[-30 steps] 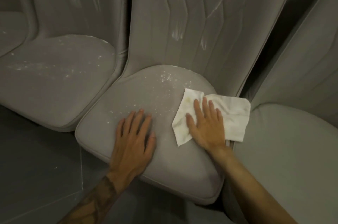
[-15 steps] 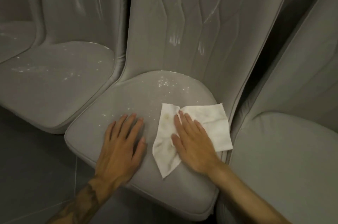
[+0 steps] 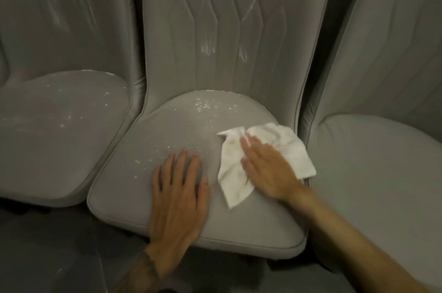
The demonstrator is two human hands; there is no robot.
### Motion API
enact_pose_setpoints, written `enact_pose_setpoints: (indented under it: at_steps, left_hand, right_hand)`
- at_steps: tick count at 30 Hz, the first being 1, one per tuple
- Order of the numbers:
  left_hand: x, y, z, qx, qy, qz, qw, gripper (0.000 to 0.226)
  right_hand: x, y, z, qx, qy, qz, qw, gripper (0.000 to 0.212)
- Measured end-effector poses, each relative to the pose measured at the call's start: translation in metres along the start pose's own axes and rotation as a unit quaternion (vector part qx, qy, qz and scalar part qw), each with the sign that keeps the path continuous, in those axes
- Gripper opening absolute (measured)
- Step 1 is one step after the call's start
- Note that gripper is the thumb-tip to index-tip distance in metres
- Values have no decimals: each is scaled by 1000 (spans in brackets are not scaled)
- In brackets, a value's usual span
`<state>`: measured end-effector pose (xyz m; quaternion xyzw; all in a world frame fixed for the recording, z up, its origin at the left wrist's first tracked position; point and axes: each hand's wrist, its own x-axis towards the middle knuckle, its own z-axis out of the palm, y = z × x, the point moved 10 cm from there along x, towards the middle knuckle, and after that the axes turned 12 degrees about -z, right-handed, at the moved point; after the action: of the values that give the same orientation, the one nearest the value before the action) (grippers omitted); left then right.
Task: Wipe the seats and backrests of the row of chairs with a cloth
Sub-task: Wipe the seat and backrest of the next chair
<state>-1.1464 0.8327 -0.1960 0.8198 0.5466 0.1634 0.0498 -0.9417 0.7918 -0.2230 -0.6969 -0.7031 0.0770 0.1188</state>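
White crumpled cloth [image 3: 293, 149] is swept back toward frame right under flat-fingered right hand [image 3: 267, 170]; straight-fingered left hand [image 3: 178, 199] braced on grey padded seat [image 3: 134, 197]; white specks [image 3: 203, 106] unwiped.

Dark grey floor [image 3: 55, 257] w/ faint tile seams, dim lighting, deep shadow along btm edge.

Left hand [image 3: 178, 187]: palm down, fingers straight and slightly spread, pointing away from the body, lying flat on the grey padded chair seat [image 3: 124, 192]. Bare left forearm [image 3: 141, 268], dark tattoo near the wrist, enters from bottom centre.

Right hand [image 3: 267, 168]: palm down, fingers straight and close together, angled up-left, pressing the crumpled white cloth [image 3: 294, 146]. Slightly blurred. Bare right forearm [image 3: 358, 237] enters from bottom right.
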Motion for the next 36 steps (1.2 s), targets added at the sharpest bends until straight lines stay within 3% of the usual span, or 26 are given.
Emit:
enact_pose_setpoints:
  at_steps: [4, 10, 15, 18, 21, 23, 25, 28, 33, 36]
  left_hand:
    - [-1, -1, -1, -25, -10, 11, 1000, 57]
    - [0, -6, -16, -104, 8, 40, 994, 53]
    - [29, -68, -31, -52, 6, 48, 997, 59]
    - [52, -108, -34, -37, 9, 28, 999, 60]
    - [58, -118, -28, -44, 2, 25, 999, 62]
    - [58, -118, -30, -54, 16, 34, 998, 61]
    - [55, -118, -32, -58, 28, 42, 997, 60]
    - [56, -119, -35, -65, 34, 42, 996, 58]
    - [67, -125, -31, -38, 41, 50, 997, 59]
    - [72, -129, -27, -42, 48, 31, 997, 58]
  right_hand:
    - [50, 47, -25, -25, -30, 161, 986, 61]
    - [-18, -39, 12, 17, -13, 62, 998, 68]
    - [-26, 1, -13, -49, -26, 203, 978, 59]
    - [-16, -77, 18, -69, -2, 128, 989, 63]
    - [-34, -121, 39, 20, 18, 59, 998, 65]
    - [-31, -84, 25, -7, 17, 79, 997, 61]
    - [-19, -22, 2, -61, -2, 151, 987, 59]
    - [14, 19, -15, -36, 2, 250, 968, 59]
    - [28, -19, 22, -5, -19, 157, 987, 66]
    - [29, 25, -3, 14, -7, 194, 981, 60]
